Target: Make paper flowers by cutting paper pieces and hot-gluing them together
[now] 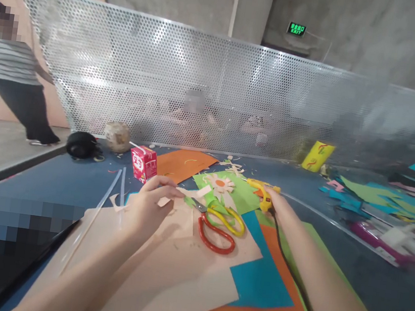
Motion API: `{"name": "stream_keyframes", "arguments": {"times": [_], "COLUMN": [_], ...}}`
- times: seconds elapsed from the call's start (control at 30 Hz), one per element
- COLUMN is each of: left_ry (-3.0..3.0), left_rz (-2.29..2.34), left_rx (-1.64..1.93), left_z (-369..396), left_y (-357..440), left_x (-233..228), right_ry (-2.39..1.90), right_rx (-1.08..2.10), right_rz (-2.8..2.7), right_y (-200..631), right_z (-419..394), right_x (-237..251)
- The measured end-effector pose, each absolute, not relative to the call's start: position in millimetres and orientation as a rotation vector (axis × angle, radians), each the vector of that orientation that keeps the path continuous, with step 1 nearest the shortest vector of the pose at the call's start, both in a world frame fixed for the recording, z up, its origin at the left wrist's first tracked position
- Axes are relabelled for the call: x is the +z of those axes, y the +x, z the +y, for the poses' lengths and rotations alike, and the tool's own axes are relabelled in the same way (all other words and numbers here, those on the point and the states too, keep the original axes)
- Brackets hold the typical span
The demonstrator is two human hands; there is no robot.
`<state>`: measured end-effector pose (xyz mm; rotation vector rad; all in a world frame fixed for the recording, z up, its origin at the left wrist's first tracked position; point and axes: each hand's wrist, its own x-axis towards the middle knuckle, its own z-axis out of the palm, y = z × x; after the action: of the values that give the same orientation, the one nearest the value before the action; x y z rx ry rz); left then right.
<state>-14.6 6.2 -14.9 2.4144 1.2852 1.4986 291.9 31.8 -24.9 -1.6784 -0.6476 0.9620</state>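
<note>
Glue gun (263, 192) gripped in right hand (276, 204).

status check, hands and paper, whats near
Left hand pinching a cream paper strip. Right hand gripping the yellow glue gun. Red and yellow scissors lying between them, by the paper flower.

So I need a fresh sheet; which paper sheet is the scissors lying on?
The beige sheet under the left hand; the red-and-yellow scissors rest on it, not on the blue, orange or green sheets.

Glue gun (263, 193) yellow, orange tip; scissors (217, 225) red and yellow handles; carton (144, 163) red; paper flower (220, 183) cream, orange centre; table (74, 179) blue.
</note>
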Motion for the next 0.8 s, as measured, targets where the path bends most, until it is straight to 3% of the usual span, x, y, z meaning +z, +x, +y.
{"name": "stream_keyframes", "arguments": {"times": [0.4, 0.63, 0.8], "left_ry": [2.427, 2.263, 2.374], "left_rz": [1.129, 1.127, 1.064], "left_rx": [1.446, 1.448, 1.510], "left_z": [5, -2, -6], "left_y": [-10, -8, -8], "left_x": [-14, -10, -8], "right_ry": [-1.800, -2.235, -2.312], "right_rx": [0.798, 0.266, -0.023], "right_rz": [-0.848, -1.081, -1.245], "right_y": [304, 314, 312], "right_z": [34, 22, 14], "right_x": [-33, -16, -4]}}
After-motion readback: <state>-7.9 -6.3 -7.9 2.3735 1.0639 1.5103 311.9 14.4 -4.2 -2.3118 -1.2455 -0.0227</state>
